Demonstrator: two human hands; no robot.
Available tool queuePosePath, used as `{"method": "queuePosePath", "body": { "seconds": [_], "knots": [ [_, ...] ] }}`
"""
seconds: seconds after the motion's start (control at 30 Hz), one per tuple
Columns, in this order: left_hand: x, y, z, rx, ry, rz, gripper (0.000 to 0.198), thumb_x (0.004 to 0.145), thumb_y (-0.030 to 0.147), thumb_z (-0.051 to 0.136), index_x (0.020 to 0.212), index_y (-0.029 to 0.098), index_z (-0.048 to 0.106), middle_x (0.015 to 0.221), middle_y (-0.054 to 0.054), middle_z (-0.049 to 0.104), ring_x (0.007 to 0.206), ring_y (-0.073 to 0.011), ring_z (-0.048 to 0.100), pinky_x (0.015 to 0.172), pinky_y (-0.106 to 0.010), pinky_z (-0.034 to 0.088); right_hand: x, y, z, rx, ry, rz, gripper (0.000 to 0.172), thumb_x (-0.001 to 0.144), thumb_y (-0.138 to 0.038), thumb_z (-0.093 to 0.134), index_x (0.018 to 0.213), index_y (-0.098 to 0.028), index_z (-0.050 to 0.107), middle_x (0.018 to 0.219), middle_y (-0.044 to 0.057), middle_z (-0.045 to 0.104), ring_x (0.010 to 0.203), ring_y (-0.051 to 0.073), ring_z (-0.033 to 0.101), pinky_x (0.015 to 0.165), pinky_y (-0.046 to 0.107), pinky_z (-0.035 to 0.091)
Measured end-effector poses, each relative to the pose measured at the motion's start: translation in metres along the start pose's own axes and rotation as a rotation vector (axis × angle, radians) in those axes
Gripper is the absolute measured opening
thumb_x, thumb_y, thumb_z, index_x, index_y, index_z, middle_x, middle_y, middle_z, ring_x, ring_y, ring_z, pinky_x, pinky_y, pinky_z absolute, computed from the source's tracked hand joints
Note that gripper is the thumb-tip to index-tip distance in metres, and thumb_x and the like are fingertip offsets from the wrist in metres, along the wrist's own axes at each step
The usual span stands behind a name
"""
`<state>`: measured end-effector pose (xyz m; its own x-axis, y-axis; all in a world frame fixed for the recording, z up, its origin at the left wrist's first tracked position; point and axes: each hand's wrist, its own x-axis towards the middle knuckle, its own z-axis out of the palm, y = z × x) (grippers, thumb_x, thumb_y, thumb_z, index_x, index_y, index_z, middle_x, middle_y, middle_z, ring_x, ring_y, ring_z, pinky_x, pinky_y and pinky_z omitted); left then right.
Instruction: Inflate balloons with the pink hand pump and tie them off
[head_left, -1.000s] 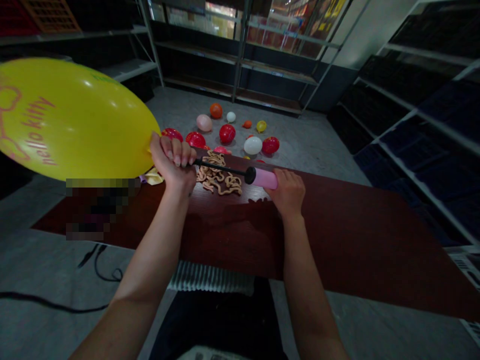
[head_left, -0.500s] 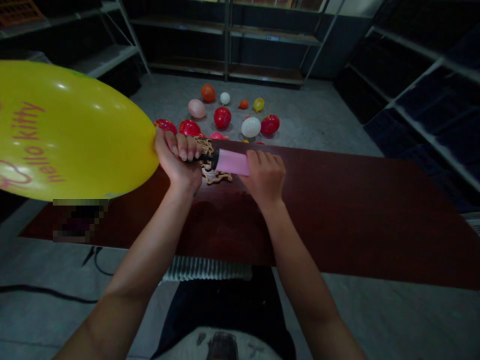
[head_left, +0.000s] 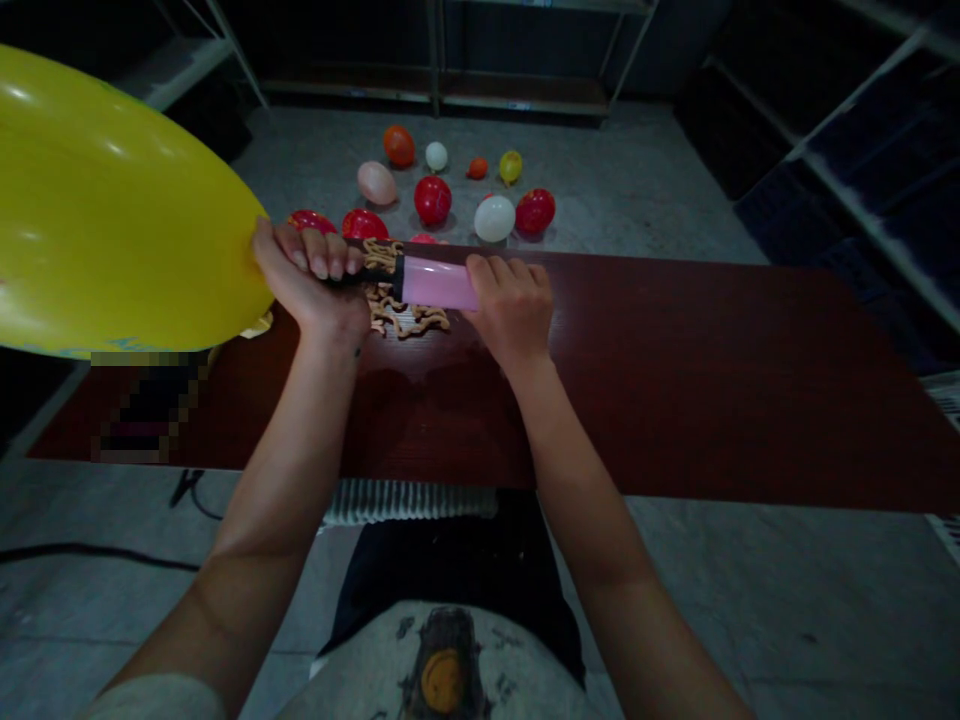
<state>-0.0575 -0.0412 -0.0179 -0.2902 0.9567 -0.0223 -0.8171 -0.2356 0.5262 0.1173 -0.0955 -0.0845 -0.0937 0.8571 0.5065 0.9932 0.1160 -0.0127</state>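
A grey floor (head_left: pixel 645 170) spreads under and beyond a dark red-brown table (head_left: pixel 712 380), at which the person works with both forearms reaching over the near edge.

Next in size is the big yellow balloon (head_left: pixel 112 210), held at the left over the table's end and running out of view, so its far end cannot be judged. It looks well filled; checking the skin's tightness between strokes seems wise.

A pump (head_left: pixel 439 284) with a pink barrel and black fittings lies between the two hands, roughly level above the table. Beyond the far edge, smaller balloons sit on the floor, among them a red balloon (head_left: pixel 433 201) and a white balloon (head_left: pixel 495 218).

The right hand (head_left: pixel 514 310) has its grip wrapped around the barrel's outer end. The left hand (head_left: pixel 311 275) has its grip clamped where the yellow balloon's neck meets the pump's black end; the fingers hide the joint. That pinch should stay firm while the right hand strokes evenly, straight along the rod, since a sideways pull could slip the neck.

Smallest are the tan squiggly strands (head_left: pixel 416 322) on the table behind the pump, best kept clear of it.
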Motion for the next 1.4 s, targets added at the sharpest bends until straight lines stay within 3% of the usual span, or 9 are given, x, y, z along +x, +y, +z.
{"method": "queuePosePath", "body": {
  "seconds": [0.33,0.6,0.77,0.93,1.2,1.4],
  "knots": [
    [0.027,0.026,-0.020,0.010,0.025,0.127,0.048,0.110,0.023,0.024,0.064,0.019,0.013,0.048,0.006,0.014,0.039,-0.0081,0.016,0.049,-0.031,0.014,-0.003,0.030,0.009,-0.106,0.029,0.095,0.033,0.095,-0.028,0.056,0.127,-0.019,0.058,0.114,0.012,0.068,0.107,0.030,0.058,0.094,0.047,0.041],
    [0.029,0.039,-0.025,-0.095,0.021,0.137,0.051,0.112,0.023,0.025,0.062,0.019,0.017,0.048,0.006,0.015,0.039,-0.0077,0.016,0.050,-0.030,0.012,-0.005,0.039,0.008,-0.147,0.064,0.128,0.035,0.093,-0.027,0.056,0.127,-0.017,0.061,0.114,0.014,0.069,0.107,0.030,0.058,0.095,0.047,0.041],
    [0.026,0.035,-0.025,-0.105,0.025,0.148,0.052,0.113,0.028,0.022,0.061,0.019,0.020,0.047,0.006,0.017,0.039,-0.0074,0.016,0.048,-0.028,0.013,-0.006,0.032,0.006,-0.154,0.008,0.106,0.034,0.091,-0.036,0.061,0.120,-0.018,0.065,0.108,0.013,0.071,0.099,0.030,0.059,0.086,0.043,0.039],
    [0.018,0.024,-0.019,-0.037,0.062,0.100,0.056,0.112,0.036,0.034,0.060,0.019,0.021,0.046,0.007,0.014,0.037,-0.0077,0.014,0.042,-0.025,0.017,-0.006,0.023,0.002,-0.130,-0.026,0.048,0.035,0.088,-0.043,0.066,0.113,-0.019,0.067,0.101,0.011,0.072,0.095,0.029,0.060,0.081,0.039,0.036],
    [-0.015,-0.006,-0.005,-0.040,-0.123,0.018,0.065,0.113,0.031,0.023,0.049,0.018,0.016,0.040,0.004,0.013,0.034,-0.0094,0.013,0.038,-0.025,0.018,-0.007,-0.005,-0.004,-0.057,0.024,-0.024,0.038,0.091,-0.046,0.062,0.116,-0.017,0.068,0.095,0.011,0.072,0.088,0.026,0.059,0.077,0.036,0.032],
    [-0.015,-0.008,-0.008,0.003,-0.076,-0.034,0.064,0.113,0.033,0.025,0.052,0.017,0.017,0.040,0.005,0.014,0.034,-0.0079,0.016,0.039,-0.022,0.019,-0.008,-0.010,0.000,-0.032,0.006,-0.045,0.034,0.095,-0.043,0.058,0.116,-0.018,0.067,0.095,0.011,0.072,0.088,0.025,0.057,0.076,0.036,0.031]
  ]
}}
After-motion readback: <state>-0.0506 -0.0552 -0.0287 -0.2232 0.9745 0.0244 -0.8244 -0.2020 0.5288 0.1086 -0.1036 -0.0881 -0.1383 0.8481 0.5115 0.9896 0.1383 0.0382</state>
